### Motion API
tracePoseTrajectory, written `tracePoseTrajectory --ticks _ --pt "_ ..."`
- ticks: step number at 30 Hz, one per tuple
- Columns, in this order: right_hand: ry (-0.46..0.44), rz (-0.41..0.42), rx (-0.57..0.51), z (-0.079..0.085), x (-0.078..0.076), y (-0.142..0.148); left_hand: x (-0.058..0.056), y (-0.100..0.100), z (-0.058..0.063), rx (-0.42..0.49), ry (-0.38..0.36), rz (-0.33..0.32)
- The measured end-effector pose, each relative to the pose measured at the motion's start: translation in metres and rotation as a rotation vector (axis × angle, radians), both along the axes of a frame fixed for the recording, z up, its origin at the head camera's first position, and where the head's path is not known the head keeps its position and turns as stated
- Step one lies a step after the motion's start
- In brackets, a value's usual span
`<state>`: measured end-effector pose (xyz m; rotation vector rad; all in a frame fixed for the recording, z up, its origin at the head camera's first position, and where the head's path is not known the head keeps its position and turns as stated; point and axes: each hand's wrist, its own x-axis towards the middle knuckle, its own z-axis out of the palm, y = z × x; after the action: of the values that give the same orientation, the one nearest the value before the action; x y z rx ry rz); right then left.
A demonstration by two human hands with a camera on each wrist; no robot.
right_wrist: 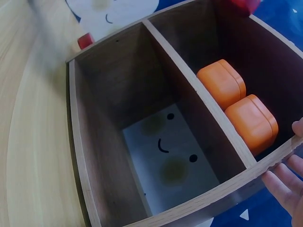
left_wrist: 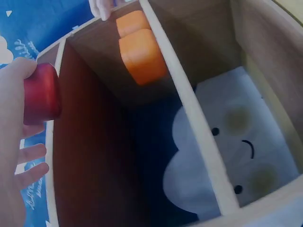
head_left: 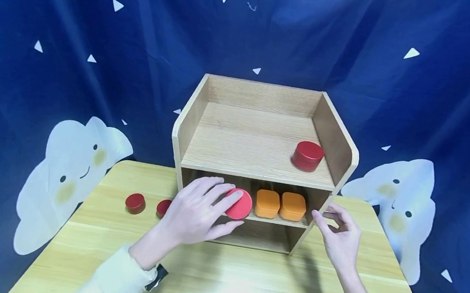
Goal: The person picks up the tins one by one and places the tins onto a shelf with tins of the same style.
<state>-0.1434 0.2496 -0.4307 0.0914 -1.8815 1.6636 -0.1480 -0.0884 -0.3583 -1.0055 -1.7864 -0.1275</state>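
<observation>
My left hand (head_left: 196, 209) grips a round red tin (head_left: 240, 206) in front of the shelf's middle compartment. In the left wrist view the tin (left_wrist: 42, 93) is seen from its side, near the edge of the upper board. The wooden shelf unit (head_left: 258, 172) has an open top tier and two compartments below. Two orange square-shaped tins (head_left: 267, 204) stand side by side at the right of the middle compartment. My right hand (head_left: 342, 239) holds the front edge of the shelf's right side panel, thumb inside and fingers (right_wrist: 279, 189) outside.
Another red tin (head_left: 308, 156) stands on the top tier at the right. Two smaller red tins lie on the table (head_left: 122, 239) left of the shelf: one red tin (head_left: 135, 203) in plain view, one (head_left: 162, 208) partly behind my left hand. A blue curtain (head_left: 164, 39) hangs behind.
</observation>
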Motion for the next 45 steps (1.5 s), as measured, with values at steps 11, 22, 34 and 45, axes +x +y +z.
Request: tracePoseTrajectory --ticks 11,22,34,45 --pt "-0.006 -0.002 0.006 0.000 0.000 0.000 -0.004 0.025 0.031 -0.071 0.065 -0.011" --pt "0.008 0.006 0.036 0.000 0.000 0.002 -0.018 0.046 0.055 -0.095 0.130 -0.044" --pt "0.020 0.030 0.035 0.000 -0.001 0.005 -0.042 0.052 0.070 -0.128 0.067 -0.018" --pt "0.003 0.026 0.051 0.001 -0.001 0.005 -0.054 0.060 0.075 -0.170 0.056 0.051"
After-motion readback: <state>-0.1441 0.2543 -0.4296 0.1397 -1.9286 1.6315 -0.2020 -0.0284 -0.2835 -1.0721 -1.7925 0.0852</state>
